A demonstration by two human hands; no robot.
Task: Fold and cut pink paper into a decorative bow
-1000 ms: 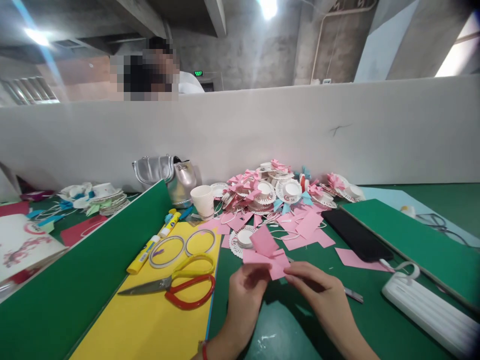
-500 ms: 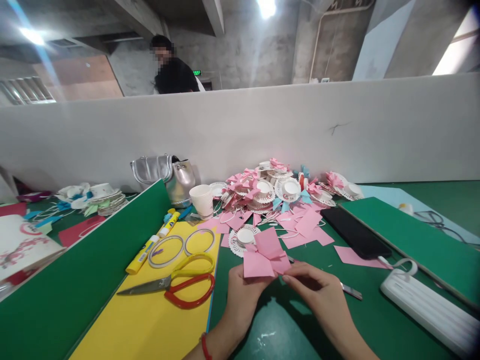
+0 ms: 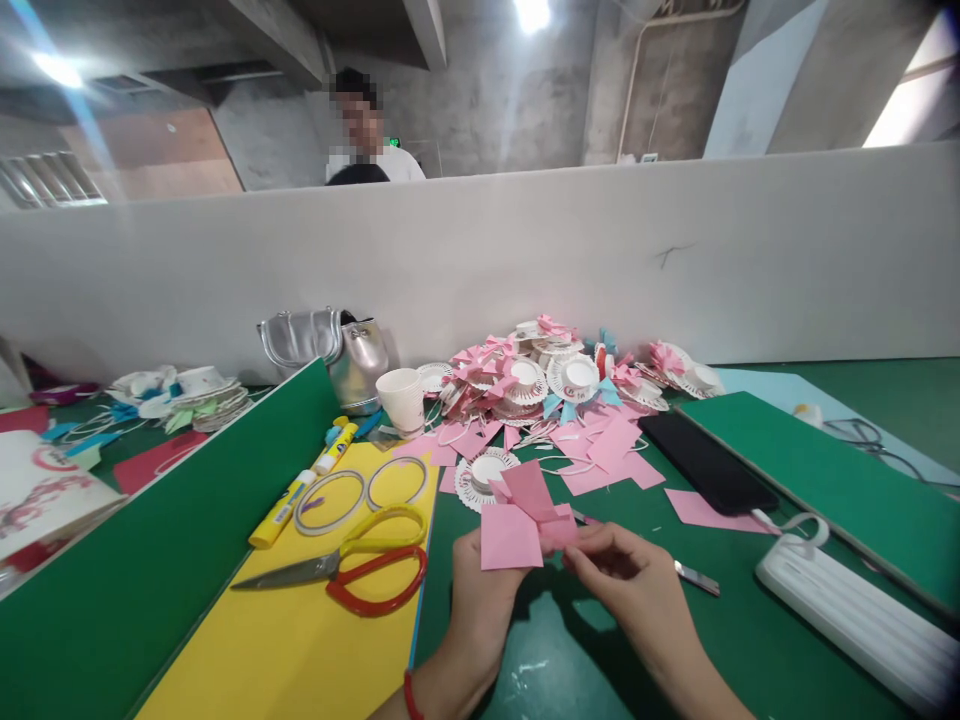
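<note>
A folded pink paper bow (image 3: 514,535) is held up over the green table. My left hand (image 3: 480,600) grips it from below and behind; the paper hides most of those fingers. At the bow's right edge, my right hand (image 3: 626,575) pinches the paper between thumb and fingertips. Just beyond lies a white paper-plate piece (image 3: 480,480) with a fringed rim, partly covered by the bow. Under and beside my right hand a narrow cutter knife (image 3: 696,578) rests on the table.
Scissors (image 3: 375,570), tape rolls (image 3: 330,502) and glue sticks (image 3: 281,510) lie on yellow paper at left. Behind are a paper cup (image 3: 403,400) and a pile of paper-plate crafts (image 3: 525,375). At right sit a phone (image 3: 709,465) and white power strip (image 3: 847,620). A person stands beyond the partition.
The pink bow has tilted slightly in my hands, its front flap now facing me more squarely. Beyond the partition, the person has shifted right and turned.
</note>
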